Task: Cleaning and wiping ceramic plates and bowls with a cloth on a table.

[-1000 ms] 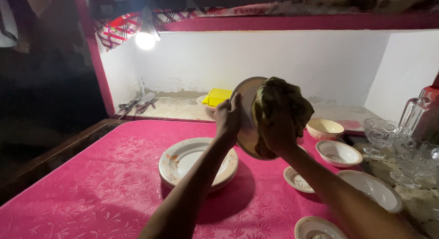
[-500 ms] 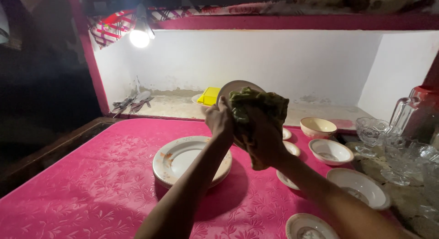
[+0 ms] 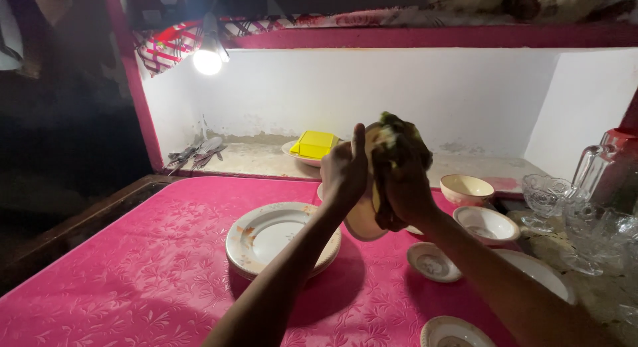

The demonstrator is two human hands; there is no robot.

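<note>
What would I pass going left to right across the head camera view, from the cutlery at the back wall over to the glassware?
Cutlery → stack of plates → yellow box → left hand → right hand with cloth → small bowl → glass cup → glass jug.

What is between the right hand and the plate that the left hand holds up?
A greenish cloth lies between the right hand and the plate held by the left hand, seen in the head view.
</note>
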